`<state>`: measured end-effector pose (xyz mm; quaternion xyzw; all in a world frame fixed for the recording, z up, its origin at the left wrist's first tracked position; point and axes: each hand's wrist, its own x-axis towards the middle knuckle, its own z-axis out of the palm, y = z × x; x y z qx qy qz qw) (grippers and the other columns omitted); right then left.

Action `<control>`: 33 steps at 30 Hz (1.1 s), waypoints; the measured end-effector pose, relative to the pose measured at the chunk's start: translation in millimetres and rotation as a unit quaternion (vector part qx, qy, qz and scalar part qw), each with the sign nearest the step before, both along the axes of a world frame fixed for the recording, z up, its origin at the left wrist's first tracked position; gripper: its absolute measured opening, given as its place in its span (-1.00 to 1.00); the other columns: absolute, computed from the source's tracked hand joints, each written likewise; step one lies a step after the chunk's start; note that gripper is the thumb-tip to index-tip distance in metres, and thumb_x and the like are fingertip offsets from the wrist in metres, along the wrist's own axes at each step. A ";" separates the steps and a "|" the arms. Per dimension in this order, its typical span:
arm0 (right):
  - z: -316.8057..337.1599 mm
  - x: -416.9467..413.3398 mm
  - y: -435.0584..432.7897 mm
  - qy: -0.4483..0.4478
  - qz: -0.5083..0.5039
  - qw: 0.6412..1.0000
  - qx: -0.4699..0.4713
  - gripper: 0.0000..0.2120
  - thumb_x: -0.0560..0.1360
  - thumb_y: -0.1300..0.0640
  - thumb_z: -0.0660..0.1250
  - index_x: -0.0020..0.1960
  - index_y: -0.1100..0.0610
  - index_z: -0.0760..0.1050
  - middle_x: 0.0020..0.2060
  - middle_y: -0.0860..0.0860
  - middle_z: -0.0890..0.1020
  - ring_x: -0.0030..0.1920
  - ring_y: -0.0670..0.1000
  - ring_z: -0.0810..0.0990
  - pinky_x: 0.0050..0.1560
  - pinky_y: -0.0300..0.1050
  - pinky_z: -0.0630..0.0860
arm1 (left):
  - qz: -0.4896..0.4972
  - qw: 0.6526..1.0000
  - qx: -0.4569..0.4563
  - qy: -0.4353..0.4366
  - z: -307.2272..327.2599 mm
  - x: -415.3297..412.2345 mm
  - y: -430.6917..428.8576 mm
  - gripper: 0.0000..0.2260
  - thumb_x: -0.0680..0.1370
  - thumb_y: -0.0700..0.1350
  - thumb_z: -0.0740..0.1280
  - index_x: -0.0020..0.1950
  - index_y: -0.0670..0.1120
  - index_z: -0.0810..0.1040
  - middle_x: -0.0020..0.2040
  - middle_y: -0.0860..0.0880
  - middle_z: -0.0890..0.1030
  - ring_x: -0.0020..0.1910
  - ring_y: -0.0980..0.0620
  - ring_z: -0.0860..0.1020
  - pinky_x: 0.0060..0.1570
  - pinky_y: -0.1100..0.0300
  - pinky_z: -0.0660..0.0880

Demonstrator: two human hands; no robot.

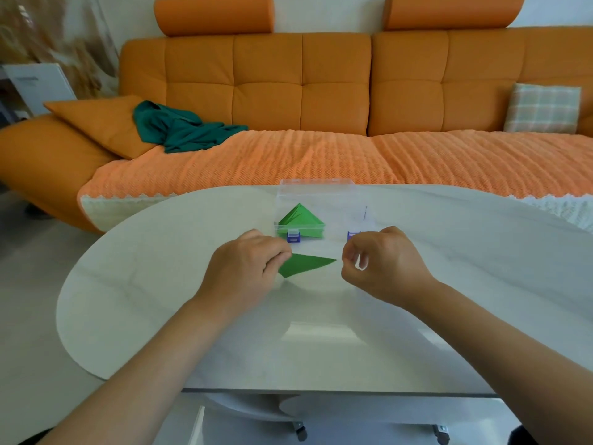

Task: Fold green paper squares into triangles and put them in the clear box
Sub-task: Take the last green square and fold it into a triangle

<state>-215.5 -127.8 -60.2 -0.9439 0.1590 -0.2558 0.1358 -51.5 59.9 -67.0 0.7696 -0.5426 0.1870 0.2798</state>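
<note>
Orange tufted sofa (301,91) with ribbed orange throw (321,159), plaid cushion (544,108), dark green cloth (183,128). Pale oval table (160,284) in front. Light floor (29,332), white wall (327,14).

green folded triangle (305,264) flat before clear box (359,200), more triangles (300,220) stacked inside

Soft, even daylight fills the room, bright, with only a faint shadow under the green paper triangle (305,264). The glossy white table (128,284) shows a pale rectangular glare toward its near edge. The wide lens bows the orange sofa (266,101) at the edges; the far left corner looks hazy.
</note>
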 end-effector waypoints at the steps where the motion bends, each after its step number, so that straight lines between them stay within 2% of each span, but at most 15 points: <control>1: -1.1 -0.3 -2.9 0.005 -0.010 1.000 -0.005 -0.86 0.34 0.07 0.36 -0.32 -0.12 0.44 -0.47 -0.28 0.46 -0.41 -0.13 0.54 -0.02 -0.07 0.49 | 0.006 1.000 -0.003 -0.004 0.5 2.0 1.0 -0.79 0.55 0.04 0.19 -0.12 0.07 0.60 -0.30 0.12 0.54 -0.22 0.12 0.49 -0.41 0.18 0.43; 3: -0.3 -1.5 -4.7 -0.004 -0.016 1.000 0.003 -0.87 0.36 0.07 0.34 -0.29 -0.12 0.43 -0.45 -0.29 0.46 -0.38 -0.13 0.55 -0.02 -0.07 0.50 | 0.005 1.000 -0.005 -0.010 0.7 2.9 1.7 -0.80 0.56 0.03 0.20 -0.10 0.07 0.61 -0.29 0.13 0.56 -0.21 0.12 0.50 -0.41 0.17 0.44; 5: 1.3 -0.8 -0.7 -0.032 0.005 0.999 0.014 -0.98 0.39 0.01 0.28 -0.21 -0.11 0.47 -0.34 -0.26 0.53 -0.30 -0.14 0.57 0.00 -0.07 0.48 | -0.007 1.000 -0.006 -0.016 0.2 -1.8 0.1 -0.80 0.56 0.02 0.20 -0.11 0.06 0.62 -0.29 0.12 0.56 -0.22 0.10 0.51 -0.41 0.18 0.43; 8: 1.9 4.2 9.5 -0.052 0.052 0.997 0.011 -0.78 0.43 -0.11 0.28 0.01 -0.07 0.56 -0.11 -0.22 0.61 -0.13 -0.19 0.55 0.05 -0.16 0.38 | -0.029 0.999 -0.006 -0.029 -0.8 -11.8 -6.0 -0.79 0.56 0.01 0.21 -0.09 0.03 0.64 -0.28 0.09 0.57 -0.25 0.08 0.52 -0.42 0.19 0.42; 12: -4.3 12.4 14.5 -0.050 0.081 0.995 -0.019 -0.89 0.50 -0.07 0.32 -0.13 -0.09 0.60 -0.22 -0.21 0.64 -0.21 -0.17 0.57 0.03 -0.05 0.40 | -0.037 0.998 -0.004 -0.058 0.4 -15.3 -11.7 -0.80 0.56 -0.02 0.23 -0.06 0.00 0.66 -0.23 0.05 0.62 -0.21 0.01 0.56 -0.32 0.11 0.47; 16: -4.1 15.5 15.0 -0.060 0.090 0.994 -0.026 -0.88 0.50 -0.02 0.31 -0.16 -0.07 0.60 -0.27 -0.19 0.64 -0.27 -0.15 0.58 0.00 0.00 0.42 | -0.041 0.992 -0.011 -0.122 6.0 -20.1 -15.6 -0.85 0.55 -0.05 0.31 -0.09 -0.03 0.67 -0.23 0.05 0.66 -0.19 -0.02 0.56 -0.20 0.08 0.45; 19: -2.8 15.2 15.1 -0.065 0.092 0.993 -0.046 -0.88 0.51 0.00 0.31 -0.16 -0.06 0.60 -0.27 -0.18 0.64 -0.29 -0.14 0.58 -0.03 0.00 0.42 | -0.037 0.986 -0.023 -0.163 12.5 -18.7 -17.9 -0.88 0.52 -0.08 0.35 -0.16 -0.03 0.67 -0.27 0.07 0.66 -0.21 -0.04 0.56 0.01 0.09 0.44; 20: -2.2 15.0 15.1 -0.068 0.091 0.992 -0.050 -0.89 0.51 0.01 0.32 -0.15 -0.06 0.60 -0.27 -0.18 0.65 -0.29 -0.13 0.58 -0.03 -0.01 0.42 | -0.041 0.985 -0.023 -0.164 13.7 -18.1 -17.9 -0.87 0.52 -0.07 0.35 -0.17 -0.02 0.67 -0.27 0.07 0.66 -0.21 -0.04 0.55 0.00 0.09 0.44; 24: -1.8 13.8 16.4 -0.076 0.098 0.990 -0.061 -0.91 0.50 0.04 0.34 -0.15 -0.04 0.61 -0.27 -0.18 0.65 -0.28 -0.14 0.57 -0.04 -0.03 0.42 | -0.063 0.988 -0.007 -0.138 11.3 -18.0 -17.7 -0.82 0.52 -0.05 0.32 -0.24 -0.02 0.64 -0.35 0.07 0.60 -0.28 -0.01 0.51 -0.35 0.12 0.40; 26: -1.1 13.1 15.9 -0.074 0.099 0.991 -0.053 -0.91 0.50 0.05 0.34 -0.16 -0.04 0.61 -0.26 -0.19 0.65 -0.29 -0.15 0.56 -0.03 -0.03 0.42 | -0.066 0.990 -0.005 -0.129 8.7 -14.2 -16.6 -0.83 0.50 -0.09 0.32 -0.27 -0.02 0.62 -0.40 0.06 0.57 -0.32 0.00 0.49 -0.45 0.10 0.41; 33: 1.2 10.4 7.5 -0.077 0.085 0.993 0.010 -0.92 0.50 0.09 0.36 -0.14 -0.02 0.61 -0.21 -0.19 0.67 -0.27 -0.11 0.59 0.03 0.00 0.44 | -0.073 0.991 0.007 -0.107 8.1 5.6 -4.1 -0.85 0.49 -0.16 0.29 -0.23 -0.04 0.62 -0.37 0.05 0.56 -0.36 0.01 0.49 -0.49 0.08 0.43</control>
